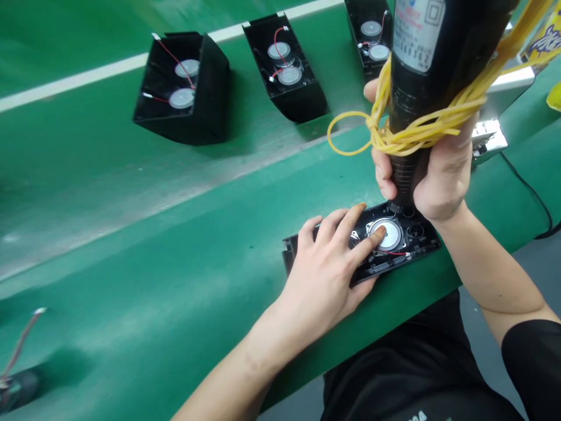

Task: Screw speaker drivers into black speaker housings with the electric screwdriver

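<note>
My right hand [447, 169] is wrapped round a black electric screwdriver [405, 120], which is held upright with its lower end at the far edge of a black speaker housing [366, 272]. Yellow cord [432, 131] is looped and knotted round the tool. My left hand [328, 251] steadies the housing, fingers spread over it and thumb along its near side. One fingertip rests on the round speaker [390, 234] set inside. A short red wire [394, 253] runs beside that speaker. The screwdriver's tip is hidden from me.
Several open black speaker boxes [210, 93] with round speakers and red wires stand along the back of the green bench [175, 234]. A blurred dark part with a wire [20, 345] lies at lower left. A metallic device [491, 137] and a black cable [530, 187] are on the right.
</note>
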A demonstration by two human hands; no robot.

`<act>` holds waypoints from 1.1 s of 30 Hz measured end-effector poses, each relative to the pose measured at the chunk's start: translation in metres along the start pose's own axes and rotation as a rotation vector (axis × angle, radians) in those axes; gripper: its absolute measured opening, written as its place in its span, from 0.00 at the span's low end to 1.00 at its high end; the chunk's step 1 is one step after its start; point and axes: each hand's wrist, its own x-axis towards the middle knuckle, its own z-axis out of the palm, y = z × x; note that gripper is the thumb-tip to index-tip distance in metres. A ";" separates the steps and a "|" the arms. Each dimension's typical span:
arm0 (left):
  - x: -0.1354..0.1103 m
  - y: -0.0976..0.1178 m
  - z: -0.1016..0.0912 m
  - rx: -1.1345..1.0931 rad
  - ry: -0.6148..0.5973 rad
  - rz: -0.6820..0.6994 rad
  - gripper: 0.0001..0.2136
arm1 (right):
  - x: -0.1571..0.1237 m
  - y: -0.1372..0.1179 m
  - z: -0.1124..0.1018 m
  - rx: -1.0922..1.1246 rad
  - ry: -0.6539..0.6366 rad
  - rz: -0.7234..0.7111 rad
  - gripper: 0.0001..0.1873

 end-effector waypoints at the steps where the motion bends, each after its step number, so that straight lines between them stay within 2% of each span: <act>1: 0.000 0.000 0.000 0.000 0.003 0.000 0.26 | 0.000 0.001 0.000 0.008 -0.016 0.003 0.36; 9: 0.002 0.000 -0.001 -0.014 -0.012 -0.011 0.26 | -0.010 0.014 -0.003 0.055 -0.042 -0.025 0.30; 13: 0.002 -0.002 -0.001 -0.020 -0.010 -0.005 0.26 | -0.014 0.026 -0.009 0.065 -0.063 -0.095 0.29; 19: 0.002 -0.003 0.001 -0.030 -0.001 -0.006 0.27 | -0.017 0.042 -0.015 0.129 -0.052 -0.080 0.32; 22: 0.001 -0.004 0.008 -0.013 0.060 -0.009 0.28 | -0.015 0.041 -0.011 0.119 -0.036 -0.068 0.33; 25: -0.001 -0.007 0.017 0.009 0.126 0.001 0.29 | -0.010 0.025 -0.008 0.092 -0.044 -0.061 0.32; 28: -0.002 -0.008 0.022 0.028 0.171 0.005 0.28 | -0.003 -0.012 -0.019 0.062 0.023 -0.135 0.30; 30: 0.000 -0.006 0.022 0.045 0.180 0.005 0.26 | 0.003 -0.041 -0.036 0.000 0.170 -0.295 0.26; 31: 0.001 -0.004 0.021 0.050 0.186 0.006 0.25 | 0.006 -0.053 -0.046 -0.104 0.279 -0.386 0.24; 32: 0.002 -0.002 0.020 0.050 0.188 0.009 0.24 | 0.011 -0.064 -0.056 -0.211 0.397 -0.505 0.27; 33: 0.004 0.000 0.019 0.043 0.186 0.014 0.23 | 0.015 -0.071 -0.066 -0.337 0.428 -0.554 0.31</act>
